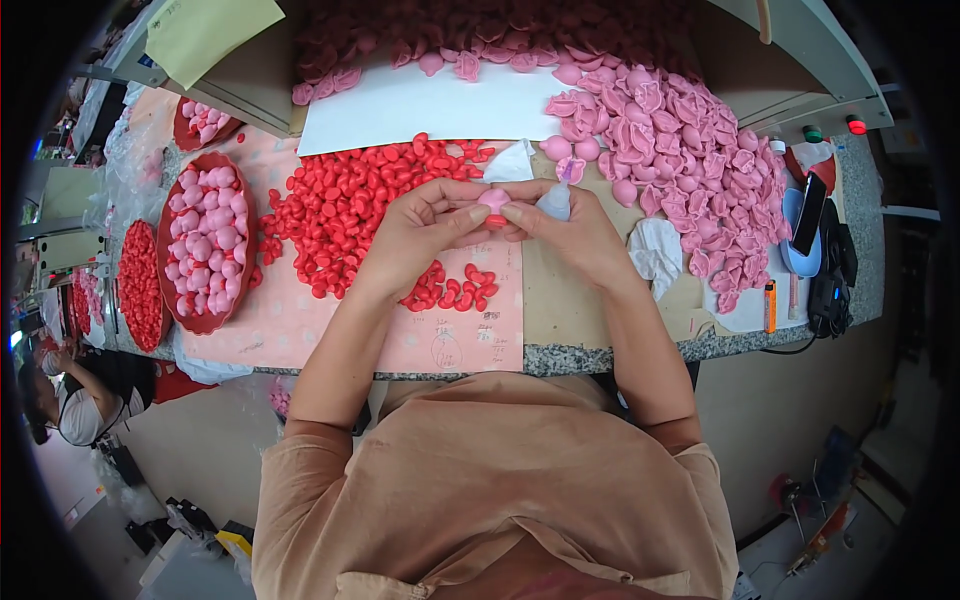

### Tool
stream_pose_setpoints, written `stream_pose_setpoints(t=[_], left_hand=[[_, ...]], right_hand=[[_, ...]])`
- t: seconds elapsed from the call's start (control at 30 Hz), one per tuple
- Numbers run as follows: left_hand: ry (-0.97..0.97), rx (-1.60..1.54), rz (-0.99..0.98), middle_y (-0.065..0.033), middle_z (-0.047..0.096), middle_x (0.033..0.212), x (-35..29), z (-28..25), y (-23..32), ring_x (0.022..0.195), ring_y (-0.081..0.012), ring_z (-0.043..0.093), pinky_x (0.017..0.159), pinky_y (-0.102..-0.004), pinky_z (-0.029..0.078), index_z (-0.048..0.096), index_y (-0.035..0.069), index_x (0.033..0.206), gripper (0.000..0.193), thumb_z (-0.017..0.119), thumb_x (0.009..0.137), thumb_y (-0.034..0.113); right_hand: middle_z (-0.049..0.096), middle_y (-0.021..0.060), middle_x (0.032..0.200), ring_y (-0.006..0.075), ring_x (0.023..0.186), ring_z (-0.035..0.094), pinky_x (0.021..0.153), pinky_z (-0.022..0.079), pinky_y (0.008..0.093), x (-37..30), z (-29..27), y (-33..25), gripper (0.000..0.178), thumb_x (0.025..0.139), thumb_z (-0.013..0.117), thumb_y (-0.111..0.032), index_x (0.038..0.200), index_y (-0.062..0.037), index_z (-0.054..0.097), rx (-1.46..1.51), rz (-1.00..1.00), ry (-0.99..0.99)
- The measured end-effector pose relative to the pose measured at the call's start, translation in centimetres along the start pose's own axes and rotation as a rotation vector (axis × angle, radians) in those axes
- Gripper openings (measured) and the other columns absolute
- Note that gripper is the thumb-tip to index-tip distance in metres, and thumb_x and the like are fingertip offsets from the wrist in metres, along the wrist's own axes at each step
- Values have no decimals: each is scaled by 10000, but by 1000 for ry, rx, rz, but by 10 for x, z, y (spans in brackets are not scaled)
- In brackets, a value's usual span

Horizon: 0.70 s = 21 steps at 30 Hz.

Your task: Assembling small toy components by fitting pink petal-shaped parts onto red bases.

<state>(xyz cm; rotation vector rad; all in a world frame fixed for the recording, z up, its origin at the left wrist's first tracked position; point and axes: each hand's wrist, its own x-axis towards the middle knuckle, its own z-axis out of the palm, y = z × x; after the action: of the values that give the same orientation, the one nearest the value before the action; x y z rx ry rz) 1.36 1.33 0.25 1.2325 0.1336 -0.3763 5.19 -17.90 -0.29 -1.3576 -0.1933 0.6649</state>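
Note:
Both hands meet over the middle of the bench. My left hand [428,222] pinches a small pink rounded piece [494,198] with a red piece [496,220] against its near side. The thumb and fingertips of my right hand [578,232] press on the same two pieces. Tucked in that hand is a translucent squeeze bottle [555,203], its narrow nozzle pointing away from me. Beyond and left of my hands spreads a heap of red curved pieces [345,205]. A large pile of pink hollow, petal-edged pieces [690,160] lies to the right.
At left stand a red oval tray [172,285] of pink-and-red pieces and another tray full of red pieces [143,285]. A white cloth [656,255], orange lighter-like stick [770,305] and phone [809,214] lie right. Another person [95,395] sits far left.

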Motion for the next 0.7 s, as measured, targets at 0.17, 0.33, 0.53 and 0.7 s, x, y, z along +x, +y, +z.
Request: stream_pose_setpoints(t=[0.17,0.33,0.53,0.7], left_hand=[[28,-112,-16,-100,610,1056,0,2,-2,950,-193,626,853,-319,520,539,11,1119,236,559,895,82],[3,-153,5,-100,597,1084,-1,2,-3,964,-197,618,853,-331,525,518,9,1145,247,533,910,83],[15,-161,6,-100,595,1089,-1,5,-2,961,-196,618,852,-330,526,517,14,1152,256,534,912,100],[-10,-96,-4,-114,591,1104,0,1,-1,969,-207,618,838,-369,541,534,17,1120,223,529,912,96]], right_hand=[[635,66,948,114,829,601,764,500,254,-2,6,-6,274,880,597,-139,1095,32,597,26,-33,36],[631,49,931,105,805,591,754,491,247,-3,9,-5,276,885,593,-152,1106,14,597,40,-32,78],[627,49,952,105,826,593,752,492,246,-1,5,4,274,881,598,-146,1106,11,598,31,-58,84],[627,57,963,110,842,593,745,495,250,-1,6,5,263,875,609,-138,1086,19,601,-34,-93,53]])
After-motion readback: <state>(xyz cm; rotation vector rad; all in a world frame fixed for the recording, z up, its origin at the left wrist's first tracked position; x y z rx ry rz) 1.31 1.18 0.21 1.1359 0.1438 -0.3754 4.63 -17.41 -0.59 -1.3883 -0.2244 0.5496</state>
